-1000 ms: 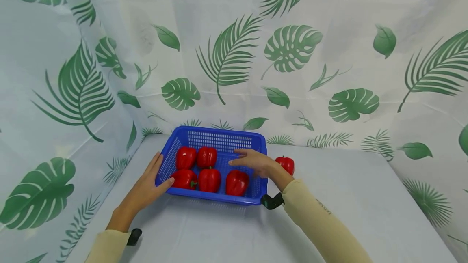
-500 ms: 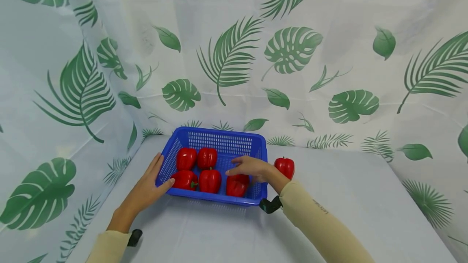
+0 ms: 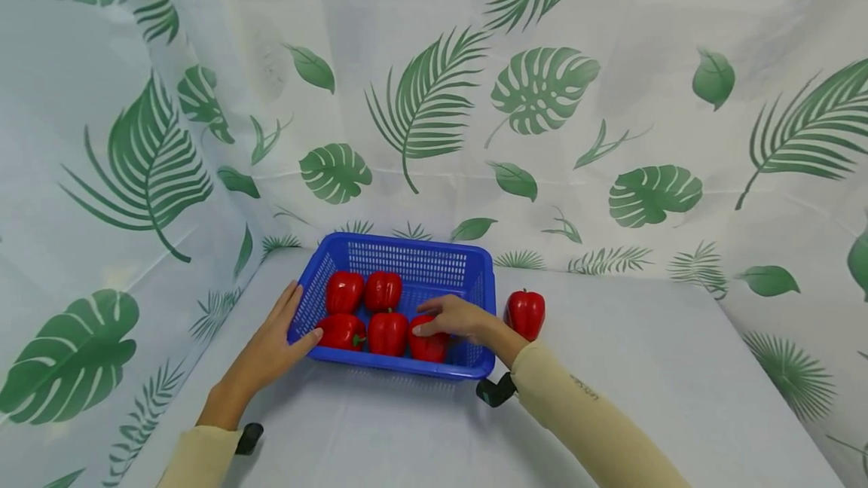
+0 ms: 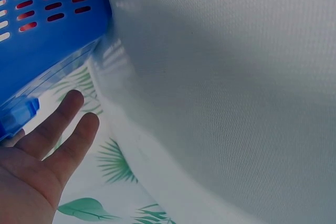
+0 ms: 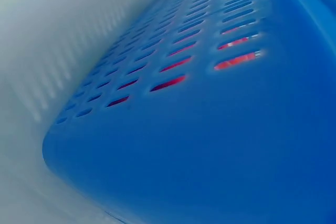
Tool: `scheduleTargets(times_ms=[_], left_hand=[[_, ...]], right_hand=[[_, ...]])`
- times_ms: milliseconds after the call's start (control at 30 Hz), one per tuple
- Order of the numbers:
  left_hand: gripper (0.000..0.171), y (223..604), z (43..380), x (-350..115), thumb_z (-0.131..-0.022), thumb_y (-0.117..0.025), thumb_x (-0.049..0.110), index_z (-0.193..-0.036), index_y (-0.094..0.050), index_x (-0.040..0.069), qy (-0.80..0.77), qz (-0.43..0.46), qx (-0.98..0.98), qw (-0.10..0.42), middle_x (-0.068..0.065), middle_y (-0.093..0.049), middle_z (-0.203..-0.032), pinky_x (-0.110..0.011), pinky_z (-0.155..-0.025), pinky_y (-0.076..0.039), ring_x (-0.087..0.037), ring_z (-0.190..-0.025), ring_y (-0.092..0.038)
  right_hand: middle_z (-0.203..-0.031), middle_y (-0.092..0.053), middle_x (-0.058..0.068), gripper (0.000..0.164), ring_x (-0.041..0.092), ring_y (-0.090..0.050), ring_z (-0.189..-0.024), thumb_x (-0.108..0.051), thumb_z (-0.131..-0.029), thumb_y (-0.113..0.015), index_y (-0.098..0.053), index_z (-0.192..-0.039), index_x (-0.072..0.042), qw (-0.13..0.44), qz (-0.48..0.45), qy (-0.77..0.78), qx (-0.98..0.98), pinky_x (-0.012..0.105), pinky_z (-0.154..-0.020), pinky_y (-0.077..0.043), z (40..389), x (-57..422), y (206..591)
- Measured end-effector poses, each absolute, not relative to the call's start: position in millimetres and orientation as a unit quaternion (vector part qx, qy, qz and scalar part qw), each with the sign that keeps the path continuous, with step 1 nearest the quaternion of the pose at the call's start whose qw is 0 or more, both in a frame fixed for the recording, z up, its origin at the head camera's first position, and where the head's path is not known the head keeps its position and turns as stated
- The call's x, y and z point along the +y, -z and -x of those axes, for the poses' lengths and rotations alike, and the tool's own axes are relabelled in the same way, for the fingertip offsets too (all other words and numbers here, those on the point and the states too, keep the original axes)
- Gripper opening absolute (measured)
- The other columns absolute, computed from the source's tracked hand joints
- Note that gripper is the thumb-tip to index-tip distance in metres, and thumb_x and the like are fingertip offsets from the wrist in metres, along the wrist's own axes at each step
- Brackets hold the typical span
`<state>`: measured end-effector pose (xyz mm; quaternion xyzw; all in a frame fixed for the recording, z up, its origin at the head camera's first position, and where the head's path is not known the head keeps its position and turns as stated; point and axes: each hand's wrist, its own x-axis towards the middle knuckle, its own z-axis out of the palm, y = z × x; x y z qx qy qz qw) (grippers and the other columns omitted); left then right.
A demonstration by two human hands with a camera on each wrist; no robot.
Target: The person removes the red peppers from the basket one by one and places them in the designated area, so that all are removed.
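A blue plastic basket [image 3: 423,369] holds several red bell peppers, including one lying on its side [image 3: 339,331] at the front left. My right hand [image 3: 463,318] reaches over the basket's right side and grips the front-right bell pepper [image 3: 427,346], thumb on its near side; the other fingers are partly hidden. My left hand [image 3: 271,341] rests at the basket's left front corner, thumb over the rim, fingers extended along the outside. In the left wrist view two straight fingers [image 4: 73,142] stand clear of the basket wall. The right wrist view shows only the basket's outer side [image 5: 173,145].
Another red bell pepper [image 3: 525,313] stands on the white table [image 3: 610,367], just right of the basket. A leaf-printed curtain [image 3: 434,96] rises behind the table and along its left side.
My right hand has come down and left from above the basket onto the front-right bell pepper. That pepper has shifted left, against its neighbour. My left hand stays in place.
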<state>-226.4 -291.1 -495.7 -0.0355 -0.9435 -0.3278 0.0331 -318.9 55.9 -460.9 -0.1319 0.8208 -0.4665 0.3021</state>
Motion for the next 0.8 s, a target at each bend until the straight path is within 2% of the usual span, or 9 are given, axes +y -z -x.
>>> scheduleTargets(times_ms=[333, 800], left_hand=[[0.101, 494.6, 225.7, -291.1, -0.101, -0.065, 0.053, -0.173, -0.010, 0.008, 0.325, 0.034, -0.945, 0.030, -0.019, -0.005, -0.179, -0.075, -0.109, -0.036, -0.054, -0.158, -0.016], [0.101, 490.4, 224.6, -287.4, -0.101, -0.065, 0.053, -0.173, -0.010, 0.007, 0.320, 0.026, -0.947, 0.020, -0.019, -0.003, -0.179, -0.075, -0.109, -0.036, -0.054, -0.158, -0.014]], right_hand=[[-0.117, -0.072, 0.010, 0.049, 0.031, -0.065, -0.112, -0.022, -0.094, -0.084, -0.071, -0.137, -0.002, 0.284, 0.135, 0.439, 0.842, 0.051, -0.096, -0.060, 316.4, 52.8, 459.8], [-0.111, -0.074, 0.010, 0.045, 0.029, -0.067, -0.107, -0.018, -0.094, -0.084, -0.072, -0.133, 0.002, 0.278, 0.144, 0.451, 0.836, 0.048, -0.094, -0.061, 317.4, 56.7, 455.6]])
